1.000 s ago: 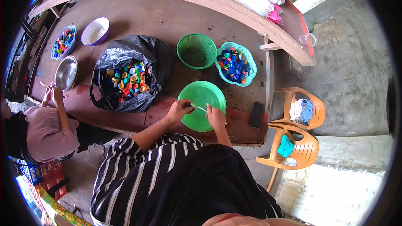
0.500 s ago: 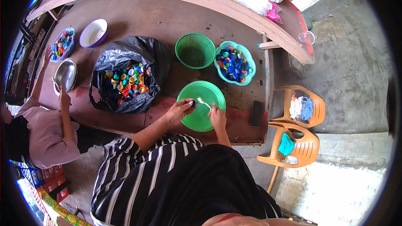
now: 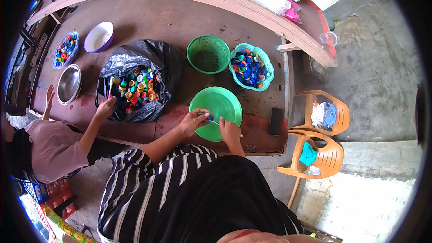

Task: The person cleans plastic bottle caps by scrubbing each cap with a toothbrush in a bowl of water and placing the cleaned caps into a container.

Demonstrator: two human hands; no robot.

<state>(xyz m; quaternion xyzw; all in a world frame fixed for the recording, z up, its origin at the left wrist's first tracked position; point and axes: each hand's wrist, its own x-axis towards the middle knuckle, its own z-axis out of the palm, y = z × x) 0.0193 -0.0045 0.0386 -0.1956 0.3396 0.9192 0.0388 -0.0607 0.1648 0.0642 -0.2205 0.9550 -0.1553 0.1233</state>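
Observation:
My left hand [image 3: 194,123] pinches a blue bottle cap [image 3: 210,118] over the left side of a green basin [image 3: 229,101], which seems to hold water. In my right hand [image 3: 231,132] is a thin white toothbrush [image 3: 214,122], its head touching or very near the cap. Its tail end sticks out past my fist. Behind the basin stand a green basket [image 3: 208,45] and a light-teal basket [image 3: 270,65] with many mostly blue caps. To the left, a black plastic bag [image 3: 168,63] lies open, full of mixed-colour caps.
A phone [image 3: 275,121] lies near the table's right edge. At left, a co-worker [image 3: 54,150] holds a slim white-and-pink tool beside the bag. A metal bowl [image 3: 69,85], a purple-and-white bowl [image 3: 99,38] and another cap basket [image 3: 66,50] stand there. Orange chairs [image 3: 339,114] are at right.
My right hand has moved slightly down and left, bringing the toothbrush to the blue cap. The co-worker's hand has shifted from the metal bowl to the black bag.

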